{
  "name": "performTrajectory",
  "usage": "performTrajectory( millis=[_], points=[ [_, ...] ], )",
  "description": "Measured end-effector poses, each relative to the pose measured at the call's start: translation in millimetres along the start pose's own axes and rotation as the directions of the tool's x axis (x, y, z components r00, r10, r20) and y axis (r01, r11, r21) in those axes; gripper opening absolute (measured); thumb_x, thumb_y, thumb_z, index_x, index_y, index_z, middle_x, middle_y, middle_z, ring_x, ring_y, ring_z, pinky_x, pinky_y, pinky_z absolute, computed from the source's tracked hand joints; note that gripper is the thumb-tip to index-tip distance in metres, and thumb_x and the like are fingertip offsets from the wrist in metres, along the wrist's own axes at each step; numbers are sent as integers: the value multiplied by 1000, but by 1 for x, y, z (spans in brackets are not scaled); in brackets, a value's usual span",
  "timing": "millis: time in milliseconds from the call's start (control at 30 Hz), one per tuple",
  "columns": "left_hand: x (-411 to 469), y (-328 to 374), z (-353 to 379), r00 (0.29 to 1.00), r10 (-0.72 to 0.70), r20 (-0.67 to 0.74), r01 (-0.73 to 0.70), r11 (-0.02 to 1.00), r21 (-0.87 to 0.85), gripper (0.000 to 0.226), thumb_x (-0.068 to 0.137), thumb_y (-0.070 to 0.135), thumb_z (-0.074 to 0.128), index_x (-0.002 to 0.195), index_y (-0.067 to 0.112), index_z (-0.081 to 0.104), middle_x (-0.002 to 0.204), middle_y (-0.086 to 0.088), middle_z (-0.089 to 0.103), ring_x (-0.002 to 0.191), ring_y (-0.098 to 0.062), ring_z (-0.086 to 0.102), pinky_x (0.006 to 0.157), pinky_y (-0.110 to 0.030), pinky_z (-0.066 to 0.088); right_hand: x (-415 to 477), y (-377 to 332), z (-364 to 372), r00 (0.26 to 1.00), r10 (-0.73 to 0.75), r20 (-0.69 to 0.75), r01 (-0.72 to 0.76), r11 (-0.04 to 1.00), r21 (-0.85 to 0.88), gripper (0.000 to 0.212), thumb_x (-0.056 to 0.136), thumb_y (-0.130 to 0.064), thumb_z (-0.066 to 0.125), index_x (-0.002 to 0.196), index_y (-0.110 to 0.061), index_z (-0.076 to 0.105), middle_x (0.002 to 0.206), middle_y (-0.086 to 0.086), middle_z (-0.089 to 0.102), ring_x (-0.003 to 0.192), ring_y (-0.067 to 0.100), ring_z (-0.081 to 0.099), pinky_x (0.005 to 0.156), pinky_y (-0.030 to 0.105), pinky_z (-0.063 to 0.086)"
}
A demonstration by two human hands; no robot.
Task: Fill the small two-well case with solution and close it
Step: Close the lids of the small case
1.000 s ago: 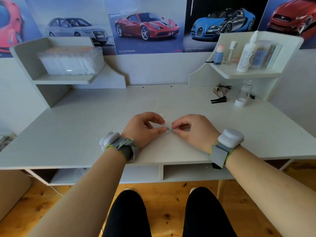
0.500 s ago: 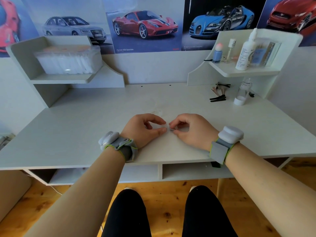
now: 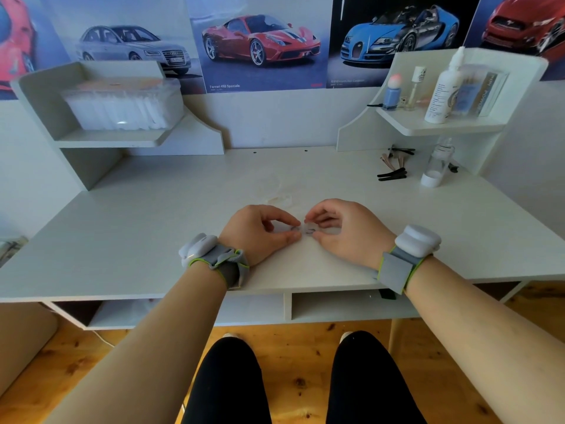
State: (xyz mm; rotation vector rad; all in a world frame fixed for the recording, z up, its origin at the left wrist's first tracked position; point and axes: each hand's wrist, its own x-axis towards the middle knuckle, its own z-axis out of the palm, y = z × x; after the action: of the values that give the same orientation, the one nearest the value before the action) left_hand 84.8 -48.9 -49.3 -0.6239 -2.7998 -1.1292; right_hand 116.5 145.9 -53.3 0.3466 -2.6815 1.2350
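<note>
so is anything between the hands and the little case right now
Nothing visible: the left hand and right hand both pinch the small case on the desk. The hair clips and clear bottle lie far off to the right.

Home setting, likely a bedroom or study corner. White desk (image 3: pixel 153 224) stands against the wall, with car posters (image 3: pixel 260 44) in a row above it. Shelf at the desk's back right corner (image 3: pixel 428 127) holds a nail polish bottle (image 3: pixel 393 93), a white squeeze bottle (image 3: pixel 441 90) and a clear box (image 3: pixel 486 90). Shelf at the back left corner (image 3: pixel 122 142) carries a clear plastic storage tub (image 3: pixel 122 105). Hair clips (image 3: pixel 393 174) and a small clear bottle (image 3: pixel 437 163) sit near the back right corner. Open cubbies (image 3: pixel 336 304) under the front edge. Knotty wooden floorboards (image 3: pixel 299 377) below.
</note>
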Motion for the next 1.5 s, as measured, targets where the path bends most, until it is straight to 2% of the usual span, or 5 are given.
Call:
performTrajectory(
  millis=[467, 667, 933, 1167, 1500],
  points=[
    [0, 2, 3, 996, 95, -3, -94, 994, 56, 12, 76, 46, 70, 86, 38, 72, 85, 14, 64, 74, -4, 53, 62, -14, 37, -2, -3, 0, 1000, -19, 5, 19, 999, -30, 22, 81, -10, 65, 102, -16, 66, 99, -7, 65, 95, 9, 64, 90, 17, 50],
    [0, 1, 0, 997, 77, 20, -78, 996, 38, 8, 76, 46, 70, 84, 46, 66, 73, 34, 55, 77, 6, 49, 59, -9, 32, -2, -5, 0, 999, -37, 7, 38, 998, -55, 24, 83, -5, 59, 104, -14, 66, 98, -10, 63, 95, 8, 62, 90, 15, 48],
    [1, 0, -1, 997, 79, 16, -78, 996, -37, 5, 79, 45, 67, 84, 46, 66, 80, 37, 59, 78, 1, 51, 61, -4, 38, 0, -5, 1, 999, -43, -11, 43, 999, -27, 19, 83, -9, 63, 101, -16, 66, 96, -9, 64, 92, 7, 63, 88, 17, 50],
    [6, -3, -3, 990, -3, -140, -21, 985, -171, 12, 87, 28, 61, 83, 38, 67, 80, 24, 63, 69, -1, 52, 60, -1, 38, 2, -3, 0, 996, -14, -92, 19, 998, 63, 19, 83, -9, 64, 97, -22, 65, 95, -8, 65, 90, 10, 63, 84, 27, 55],
    [7, -1, -1, 993, -33, -118, 5, 973, -230, 5, 88, 32, 62, 90, 31, 66, 75, 14, 69, 72, -4, 60, 59, -3, 41, 13, -18, 12, 987, -41, -158, 72, 978, 197, 25, 83, 1, 60, 95, -21, 64, 93, -5, 65, 87, 22, 64, 80, 31, 56]
  ],
)
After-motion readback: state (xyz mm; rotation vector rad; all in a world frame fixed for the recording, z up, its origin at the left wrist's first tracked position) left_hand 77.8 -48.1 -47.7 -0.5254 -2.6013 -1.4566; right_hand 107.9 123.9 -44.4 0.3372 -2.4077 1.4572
